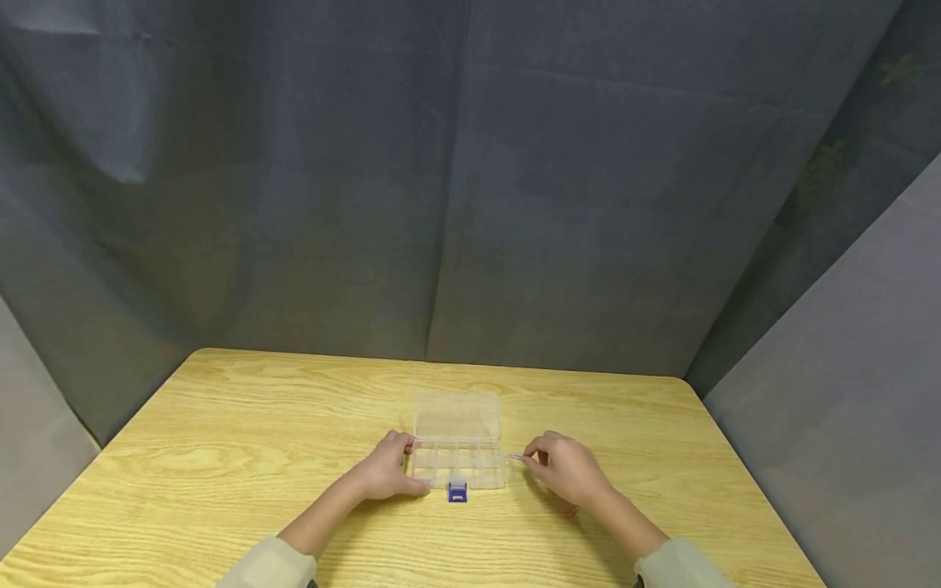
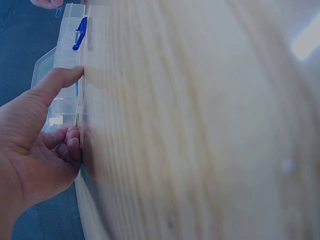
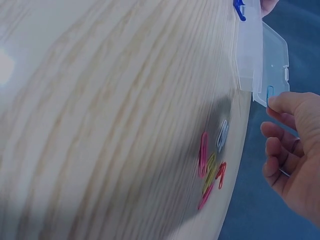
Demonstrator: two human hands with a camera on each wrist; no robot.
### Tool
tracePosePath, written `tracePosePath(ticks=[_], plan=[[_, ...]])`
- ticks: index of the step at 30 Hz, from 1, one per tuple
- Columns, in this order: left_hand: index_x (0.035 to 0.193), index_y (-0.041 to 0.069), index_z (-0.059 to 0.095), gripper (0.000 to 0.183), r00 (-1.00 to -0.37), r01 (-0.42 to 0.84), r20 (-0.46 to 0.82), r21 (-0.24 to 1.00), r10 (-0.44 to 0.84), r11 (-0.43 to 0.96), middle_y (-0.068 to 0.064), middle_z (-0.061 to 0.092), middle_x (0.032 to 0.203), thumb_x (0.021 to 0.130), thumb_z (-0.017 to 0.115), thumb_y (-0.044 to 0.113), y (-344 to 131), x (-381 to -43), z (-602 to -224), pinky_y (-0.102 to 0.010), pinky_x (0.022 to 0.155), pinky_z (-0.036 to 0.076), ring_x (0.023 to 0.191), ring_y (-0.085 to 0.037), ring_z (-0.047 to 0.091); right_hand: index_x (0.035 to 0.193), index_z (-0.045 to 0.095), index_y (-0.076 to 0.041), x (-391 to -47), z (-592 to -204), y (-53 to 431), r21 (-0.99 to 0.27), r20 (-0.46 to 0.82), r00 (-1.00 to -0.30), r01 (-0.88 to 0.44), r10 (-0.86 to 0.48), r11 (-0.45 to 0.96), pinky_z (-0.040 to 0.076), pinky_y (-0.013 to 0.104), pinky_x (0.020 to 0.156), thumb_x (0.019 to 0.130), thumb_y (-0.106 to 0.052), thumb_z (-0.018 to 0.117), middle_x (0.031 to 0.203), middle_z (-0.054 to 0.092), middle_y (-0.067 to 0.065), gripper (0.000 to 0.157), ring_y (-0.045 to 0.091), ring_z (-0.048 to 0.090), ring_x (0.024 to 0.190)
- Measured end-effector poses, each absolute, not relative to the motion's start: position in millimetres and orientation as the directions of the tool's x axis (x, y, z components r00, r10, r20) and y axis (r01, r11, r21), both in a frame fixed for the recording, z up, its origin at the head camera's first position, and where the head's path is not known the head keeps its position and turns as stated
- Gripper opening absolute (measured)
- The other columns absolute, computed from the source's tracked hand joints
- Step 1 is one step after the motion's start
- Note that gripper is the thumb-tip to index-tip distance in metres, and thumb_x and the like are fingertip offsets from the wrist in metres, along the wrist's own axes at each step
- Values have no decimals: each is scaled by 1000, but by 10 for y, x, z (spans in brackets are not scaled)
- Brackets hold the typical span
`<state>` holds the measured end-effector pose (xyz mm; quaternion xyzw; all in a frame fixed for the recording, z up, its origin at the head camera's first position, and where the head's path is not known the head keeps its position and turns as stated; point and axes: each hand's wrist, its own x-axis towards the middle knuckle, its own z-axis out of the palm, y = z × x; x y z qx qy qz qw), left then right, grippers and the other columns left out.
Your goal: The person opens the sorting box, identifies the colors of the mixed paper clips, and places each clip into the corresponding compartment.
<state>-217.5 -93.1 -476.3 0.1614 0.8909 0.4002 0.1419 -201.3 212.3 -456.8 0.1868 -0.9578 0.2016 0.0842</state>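
Observation:
A clear plastic compartment box (image 1: 457, 464) stands on the table, its lid (image 1: 457, 416) raised and folded back away from the person. A blue latch (image 1: 457, 492) juts from the front edge. My left hand (image 1: 387, 468) grips the box's left end, thumb at the front corner and fingers along the side. Beyond the right end, my right hand (image 1: 569, 469) pinches a blue paper clip (image 3: 270, 92) between thumb and fingertips, with the other fingers curled loosely. Something thin and blue (image 2: 77, 88) shows at the box near the left thumb.
Below the right hand, several loose paper clips lie on the wooden table (image 1: 257, 457): pink (image 3: 202, 155), white (image 3: 222, 136), yellow (image 3: 209, 174) and red (image 3: 221, 175). A grey curtain (image 1: 331, 204) hangs behind the table's far edge, and pale panels (image 1: 845, 343) flank it.

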Motion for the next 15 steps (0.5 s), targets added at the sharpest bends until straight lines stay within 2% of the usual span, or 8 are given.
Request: tracePosePath(ticks=[15], plan=[[125, -5, 44, 73, -908, 181, -117, 756, 402, 629, -12, 45, 114, 70, 81, 27, -935, -2181, -4767, -40, 83, 43, 96, -22, 45, 86, 71, -16, -2012, -4541, 1969, -351, 236, -907, -415, -350, 839, 32, 17, 48, 84, -20, 69, 68, 47, -13, 5, 0, 34, 51]])
